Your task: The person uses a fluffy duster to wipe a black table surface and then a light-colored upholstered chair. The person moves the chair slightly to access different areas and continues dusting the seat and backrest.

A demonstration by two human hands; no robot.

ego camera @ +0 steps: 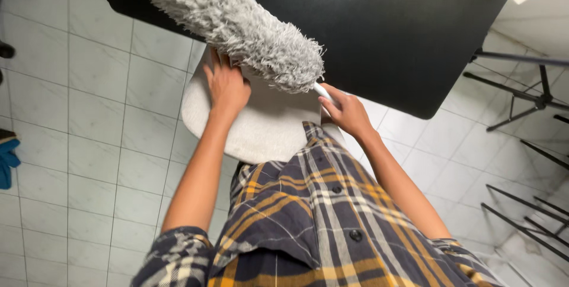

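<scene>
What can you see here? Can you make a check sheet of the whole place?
Surface: black table, bare where it shows; white tiled floor below.
Job's things: fluffy grey duster with a white handle, lying slantwise over the table edge; pale round chair seat under it.
Clutter: blue cloth at the left edge of the floor.
Grippers: left hand rests flat on the seat, touching the duster's underside; right hand grips the handle.
Cables: a thin dark line near the table's far left corner, too unclear to call a cable.
Surroundings: black tripod legs on the right; dark chair parts at top left; plaid shirt in front.
</scene>
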